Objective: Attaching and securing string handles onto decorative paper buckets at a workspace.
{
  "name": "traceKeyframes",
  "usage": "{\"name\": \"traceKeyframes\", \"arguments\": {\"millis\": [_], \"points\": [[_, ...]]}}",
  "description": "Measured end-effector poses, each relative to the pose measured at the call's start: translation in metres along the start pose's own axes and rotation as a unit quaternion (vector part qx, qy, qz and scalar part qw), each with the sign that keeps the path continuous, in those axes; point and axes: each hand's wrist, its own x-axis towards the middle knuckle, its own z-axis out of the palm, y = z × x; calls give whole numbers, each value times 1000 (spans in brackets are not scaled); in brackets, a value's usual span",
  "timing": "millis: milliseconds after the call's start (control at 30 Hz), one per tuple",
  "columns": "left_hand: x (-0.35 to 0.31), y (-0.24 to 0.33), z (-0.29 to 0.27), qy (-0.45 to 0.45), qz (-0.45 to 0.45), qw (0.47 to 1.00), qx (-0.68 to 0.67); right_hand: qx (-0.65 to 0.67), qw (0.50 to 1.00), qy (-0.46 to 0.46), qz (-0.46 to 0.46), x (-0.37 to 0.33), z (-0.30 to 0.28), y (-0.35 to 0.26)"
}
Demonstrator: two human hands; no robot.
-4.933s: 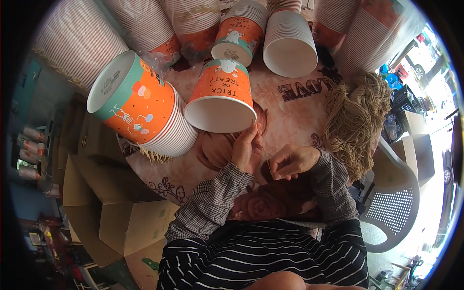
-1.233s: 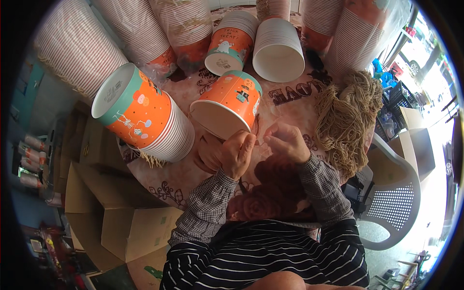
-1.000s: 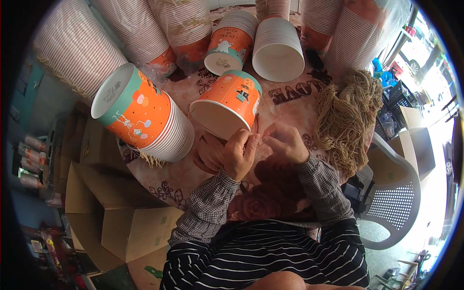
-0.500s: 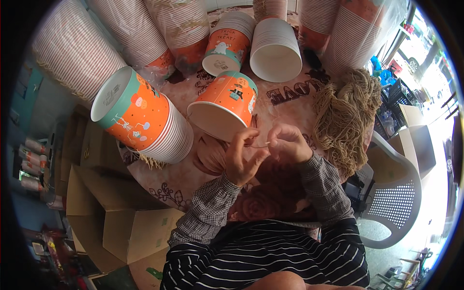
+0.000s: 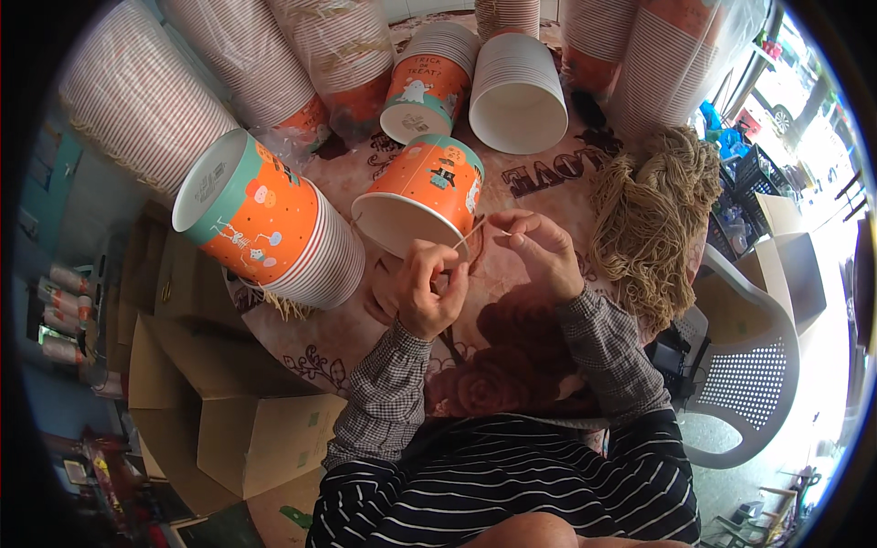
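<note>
Just in front of me, an orange paper bucket with a green base band lies tipped, its white mouth toward me. My left hand is by the lower edge of that mouth, its fingers curled round a thin tan cord. The cord slants up from these fingers toward my right hand, whose thumb and fingertips pinch at its pale end to the right of the bucket. Part of the cord is hidden behind the fingers.
Left stands a leaning stack of orange buckets; more stacks and a white-mouthed bucket sit behind. A heap of tan cords lies right. Below the table are a cardboard box and a plastic chair.
My hands have drawn apart: the left has shifted left and the right slightly up. Cord now shows slanting between them, and the bucket has barely moved.
</note>
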Motion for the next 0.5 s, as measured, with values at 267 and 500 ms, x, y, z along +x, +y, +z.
{"name": "traceKeyframes", "arguments": {"millis": [267,500], "points": [[8,0,-8,-91,45,973,209,-165,983,-40,-66,4,4,4],[4,-14,1,-103,27,953,285,-319,940,-57,-110,4,5,15]]}}
